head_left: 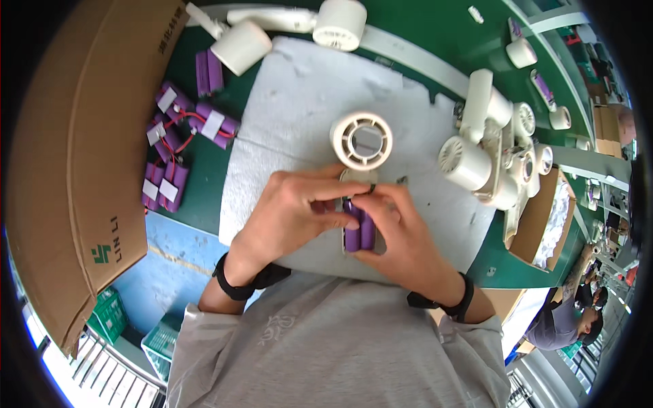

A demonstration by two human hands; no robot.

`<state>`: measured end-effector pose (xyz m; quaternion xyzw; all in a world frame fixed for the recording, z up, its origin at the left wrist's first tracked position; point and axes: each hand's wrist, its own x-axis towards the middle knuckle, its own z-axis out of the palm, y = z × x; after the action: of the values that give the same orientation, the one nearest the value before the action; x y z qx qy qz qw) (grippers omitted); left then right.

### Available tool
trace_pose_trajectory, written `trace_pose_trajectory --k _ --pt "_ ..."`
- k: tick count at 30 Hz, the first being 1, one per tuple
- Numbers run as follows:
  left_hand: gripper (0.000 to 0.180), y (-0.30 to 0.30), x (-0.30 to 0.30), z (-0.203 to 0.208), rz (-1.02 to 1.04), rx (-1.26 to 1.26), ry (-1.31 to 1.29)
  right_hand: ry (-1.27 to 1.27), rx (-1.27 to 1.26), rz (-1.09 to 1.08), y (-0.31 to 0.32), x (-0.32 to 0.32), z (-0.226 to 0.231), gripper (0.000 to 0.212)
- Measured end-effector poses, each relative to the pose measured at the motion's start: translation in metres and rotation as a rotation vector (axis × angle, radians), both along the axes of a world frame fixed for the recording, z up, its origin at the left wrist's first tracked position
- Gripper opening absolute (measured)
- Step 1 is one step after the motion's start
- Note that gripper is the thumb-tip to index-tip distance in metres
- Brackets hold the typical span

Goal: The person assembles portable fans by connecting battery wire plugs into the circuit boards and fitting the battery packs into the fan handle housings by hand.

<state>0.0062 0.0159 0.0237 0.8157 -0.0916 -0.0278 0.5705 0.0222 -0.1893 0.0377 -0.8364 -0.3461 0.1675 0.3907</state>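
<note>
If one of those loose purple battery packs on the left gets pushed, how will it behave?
The purple battery packs are paired cylinders, so probably they slide rather than roll. Their thin red wires look floppy and may snag neighbours. Likely dense for their size.

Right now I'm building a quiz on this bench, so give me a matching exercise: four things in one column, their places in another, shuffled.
1. cardboard box
2. battery pack
3. loose packs
4. fan pile

a. between both hands
b. right of the white mat
c. far left edge
d. on the green table, left of the mat

Pairs: 1-c, 2-a, 3-d, 4-b
</note>
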Motion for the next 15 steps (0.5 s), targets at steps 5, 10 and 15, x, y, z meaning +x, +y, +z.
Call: trace_pose_trajectory --k 5,10,15 --pt "0.045 0.002 0.001 0.009 -0.045 -0.028 0.120 -0.373 -0.075 0.084 -0.007 -0.016 -0.007 0.076" --pt "0.051 0.001 -0.002 -0.001 -0.058 -0.083 0.007 -0.398 -0.175 0.068 0.002 -0.016 0.005 0.074" --pt "0.061 -0.006 -0.005 -0.002 0.171 -0.080 -0.025 -0.600 -0.443 -0.507 0.032 0.054 0.004 0.061"
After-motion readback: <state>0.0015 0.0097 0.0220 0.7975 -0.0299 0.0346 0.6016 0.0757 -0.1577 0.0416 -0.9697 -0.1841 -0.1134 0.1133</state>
